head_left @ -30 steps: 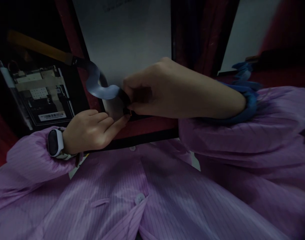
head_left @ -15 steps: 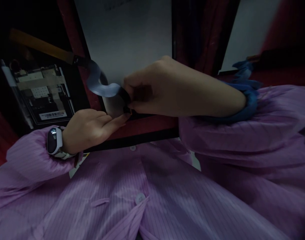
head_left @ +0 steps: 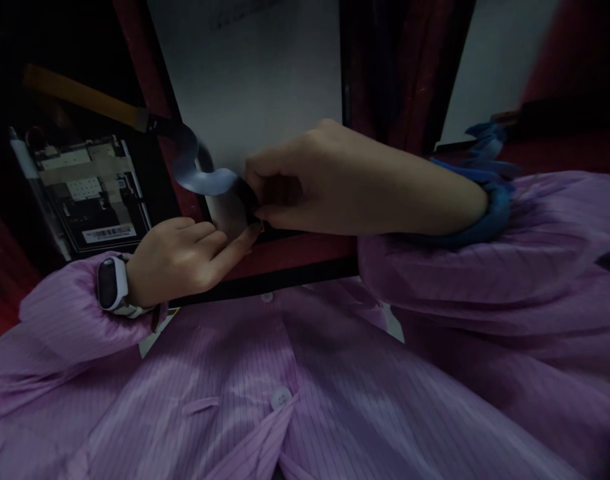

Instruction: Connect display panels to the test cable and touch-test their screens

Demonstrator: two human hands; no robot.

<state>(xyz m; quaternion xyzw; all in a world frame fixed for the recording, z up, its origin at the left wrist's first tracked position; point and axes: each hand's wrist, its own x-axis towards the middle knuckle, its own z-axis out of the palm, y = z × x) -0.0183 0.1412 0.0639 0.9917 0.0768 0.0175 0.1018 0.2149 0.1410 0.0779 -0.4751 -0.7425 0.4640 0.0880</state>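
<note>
A curved, glossy ribbon cable [head_left: 207, 181] runs from an orange strip [head_left: 85, 95] at the upper left to the fingertips of my right hand [head_left: 315, 177]. That hand pinches the cable's dark end at the lower edge of a large pale panel [head_left: 259, 80]. My left hand [head_left: 185, 260] lies just left of it, its index finger stretched to the same spot and the other fingers curled. Between the fingertips a tiny yellowish bit shows; the exact contact is too dark to make out.
At the left is an open device with a circuit board [head_left: 87, 187] and a barcode label [head_left: 109, 233]. A white pen-like stick [head_left: 25, 157] lies along its left side. Another pale panel [head_left: 489, 73] stands at the upper right, over red cloth.
Both hands hold nearly the same pose. The view has shifted slightly, and the fingers of my left hand are a little more curled.
</note>
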